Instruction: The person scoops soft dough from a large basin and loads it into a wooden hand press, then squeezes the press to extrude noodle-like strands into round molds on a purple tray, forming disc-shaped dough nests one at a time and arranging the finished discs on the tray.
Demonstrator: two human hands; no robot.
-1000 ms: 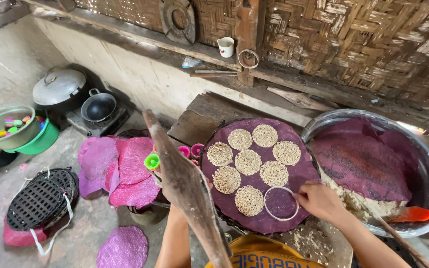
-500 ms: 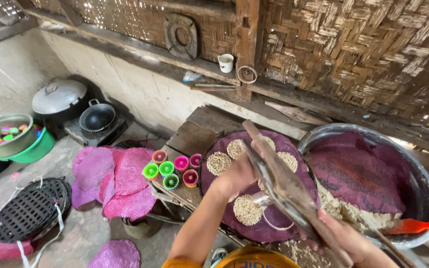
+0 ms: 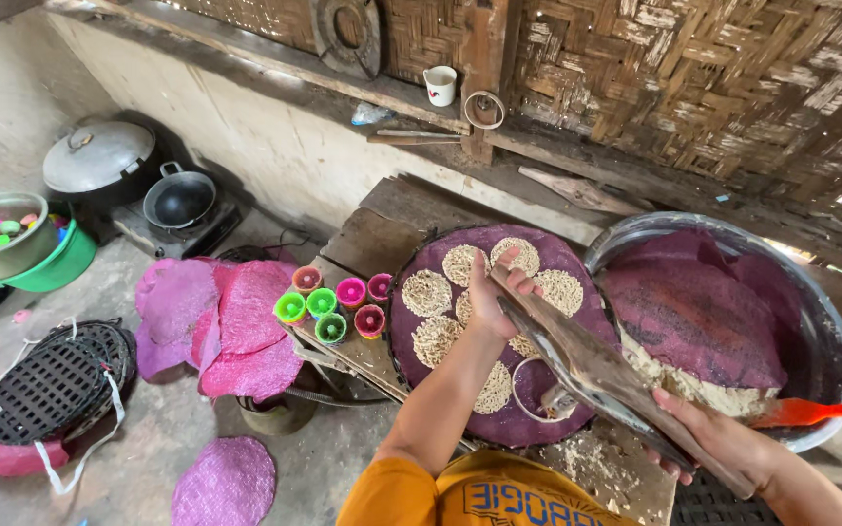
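The left hand (image 3: pixel 492 297), near the centre of the frame, is closed around the upper end of a long, flat wooden paddle (image 3: pixel 592 365). The right hand (image 3: pixel 723 450), at the lower right, grips the paddle's lower end with its fingers curled under it. The paddle slants from the centre down to the lower right, held just above a round purple mat (image 3: pixel 421 336) on a tray.

Several round, pale, lacy rice cakes (image 3: pixel 428 292) lie on this mat, spread around and partly under the left hand. A thin metal ring (image 3: pixel 536 390) rests on the mat below the paddle.

To the right, a large metal basin (image 3: pixel 811 302) holds a purple cloth (image 3: pixel 694 321) and pale crumbly rice mixture. An orange spatula (image 3: pixel 816 412) lies across the basin's lower rim.

Just left of the mat, a cluster of small coloured cups (image 3: pixel 331 302), green, pink and orange, stands on a wooden board.

Further left, pink mesh mats (image 3: pixel 236 317) lie piled on the floor, with another at the bottom centre. A black wire basket (image 3: pixel 51 385) sits at the lower left. At the upper left are a green bowl (image 3: pixel 46 268) of small coloured pieces, a lidded pot (image 3: pixel 99 161) and a black pan (image 3: pixel 179 198) on a stove.

A white cup (image 3: pixel 440 85) stands on the ledge at the top, beneath a woven bamboo wall (image 3: pixel 694 68).
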